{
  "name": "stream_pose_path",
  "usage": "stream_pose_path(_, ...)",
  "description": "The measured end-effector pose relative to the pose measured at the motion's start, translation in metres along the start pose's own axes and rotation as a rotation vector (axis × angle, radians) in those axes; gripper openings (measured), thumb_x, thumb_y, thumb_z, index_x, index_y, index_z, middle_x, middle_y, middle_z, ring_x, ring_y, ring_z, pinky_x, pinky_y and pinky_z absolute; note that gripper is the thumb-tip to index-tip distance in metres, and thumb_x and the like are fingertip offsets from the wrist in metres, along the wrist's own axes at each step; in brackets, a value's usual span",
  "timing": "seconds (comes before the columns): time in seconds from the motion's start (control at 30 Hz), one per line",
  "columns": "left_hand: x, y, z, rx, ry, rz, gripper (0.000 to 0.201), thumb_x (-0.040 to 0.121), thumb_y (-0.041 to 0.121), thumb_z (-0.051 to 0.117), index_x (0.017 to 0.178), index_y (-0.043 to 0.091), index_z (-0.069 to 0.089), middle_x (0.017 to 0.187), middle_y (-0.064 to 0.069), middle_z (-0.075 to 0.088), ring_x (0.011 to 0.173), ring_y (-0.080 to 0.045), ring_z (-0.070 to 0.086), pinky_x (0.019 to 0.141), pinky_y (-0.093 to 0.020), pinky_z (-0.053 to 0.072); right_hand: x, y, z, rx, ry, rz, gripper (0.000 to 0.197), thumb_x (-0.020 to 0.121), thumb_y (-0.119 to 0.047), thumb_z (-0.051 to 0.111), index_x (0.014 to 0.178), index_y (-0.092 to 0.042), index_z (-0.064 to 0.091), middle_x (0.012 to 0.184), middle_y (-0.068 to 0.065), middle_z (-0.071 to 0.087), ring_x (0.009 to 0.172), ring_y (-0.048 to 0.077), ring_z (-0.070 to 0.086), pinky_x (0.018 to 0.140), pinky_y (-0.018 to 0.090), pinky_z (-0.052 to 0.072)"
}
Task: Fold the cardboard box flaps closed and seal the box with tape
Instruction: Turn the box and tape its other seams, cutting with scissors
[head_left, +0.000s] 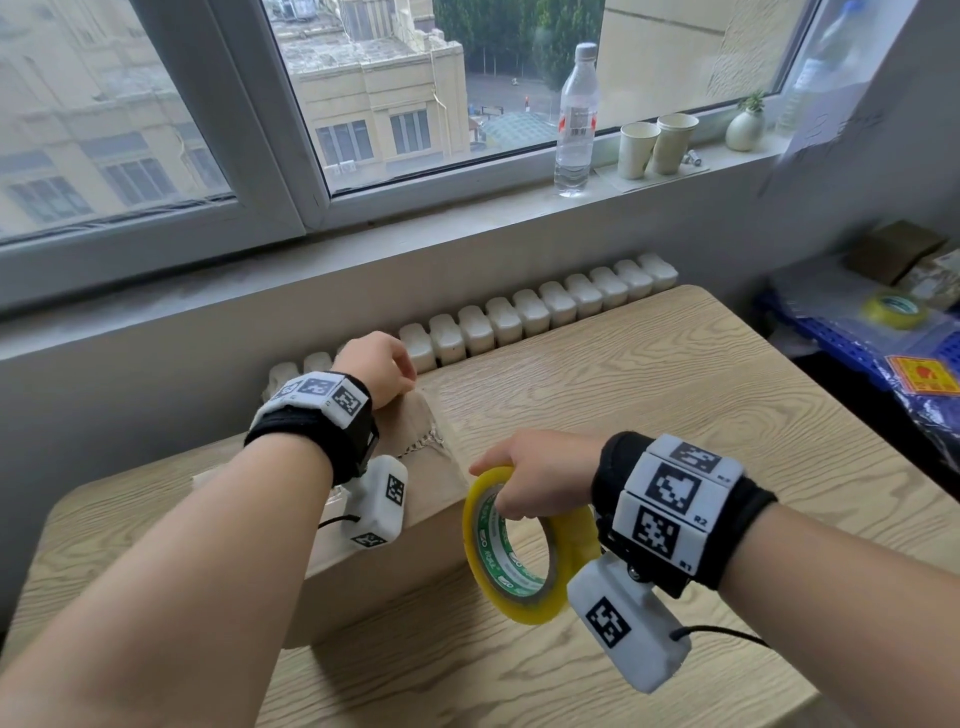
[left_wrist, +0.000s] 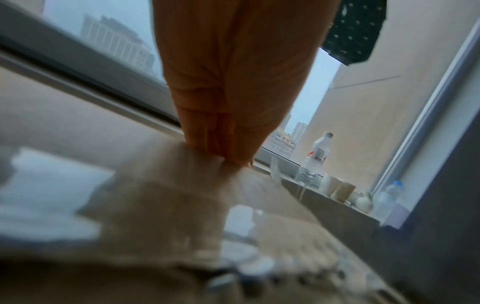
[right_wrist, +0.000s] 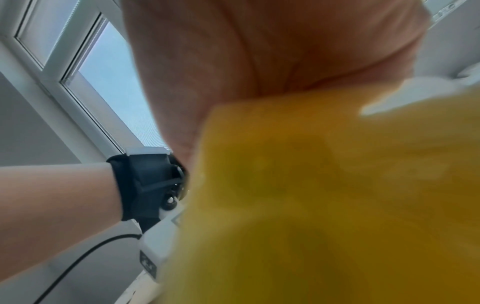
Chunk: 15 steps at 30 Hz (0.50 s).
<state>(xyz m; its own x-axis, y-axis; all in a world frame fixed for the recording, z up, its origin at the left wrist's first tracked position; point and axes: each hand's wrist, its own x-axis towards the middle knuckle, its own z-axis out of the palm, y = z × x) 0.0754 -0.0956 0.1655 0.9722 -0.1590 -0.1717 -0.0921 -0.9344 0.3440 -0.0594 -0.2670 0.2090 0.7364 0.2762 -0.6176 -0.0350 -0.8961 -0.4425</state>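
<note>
The box (head_left: 384, 525) lies under my left forearm on the table (head_left: 649, 405), plain brown cardboard with its flaps down and a torn, frayed patch on top. My left hand (head_left: 382, 366) presses at the box's far corner, fingers bent over the edge; the left wrist view is too blurred to show whether they pinch anything there. My right hand (head_left: 535, 478) curls around the tape (head_left: 519, 551), a yellow roll with a green-printed core, thumb on the outer rim, held on edge just right of the box and above the table. Pale wood grain runs bare to the right of that grip. Beyond my left hand a ribbed white radiator (head_left: 530, 312) lines the table's far edge.
</note>
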Motion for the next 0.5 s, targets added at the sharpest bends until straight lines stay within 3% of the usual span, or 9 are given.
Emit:
stream_pose_path(0.13,0.006,-0.006,-0.013,-0.158,0.083,-0.039,0.018,0.084,0.010,0.064,0.073,0.024,0.067,0.080,-0.001,0.070,0.085,-0.022,0.068,0.082,-0.033,0.056,0.002,0.001,0.002,0.014,0.001,0.010,0.052,0.086,-0.012,0.055,0.136,-0.026,0.052,0.106,0.003,0.066,0.102,0.022,0.062,0.092,0.038,0.054)
stream_pose_path(0.3,-0.001,0.007,-0.033,-0.187,-0.073,0.127,0.012,0.081,0.013,0.071,0.075,0.023,0.071,0.070,0.007,0.062,0.064,-0.009,0.055,0.064,-0.023,0.049,0.002,0.000,0.002,0.028,0.019,0.022,0.055,0.086,-0.013,0.055,0.138,-0.029,0.049,0.106,0.001,0.065,0.103,0.020,0.062,0.092,0.036,0.054)
stream_pose_path(0.37,-0.005,0.011,-0.027,-0.146,-0.095,0.153,0.003,0.081,0.020,0.073,0.080,0.023,0.074,0.069,0.011,0.061,0.065,-0.008,0.055,0.061,-0.021,0.046,0.002,-0.001,0.002,0.025,0.020,0.023,0.056,0.085,-0.013,0.055,0.139,-0.030,0.049,0.107,0.001,0.065,0.103,0.019,0.061,0.092,0.035,0.054)
stream_pose_path(0.5,-0.005,0.005,-0.009,-0.064,-0.149,0.154,0.005,0.079,0.024,0.076,0.083,0.028,0.076,0.072,0.014,0.065,0.068,-0.005,0.059,0.065,-0.020,0.046,0.003,-0.001,0.002,0.014,0.027,0.028,0.059,0.086,-0.014,0.055,0.141,-0.031,0.046,0.113,0.001,0.063,0.105,0.019,0.060,0.092,0.034,0.053)
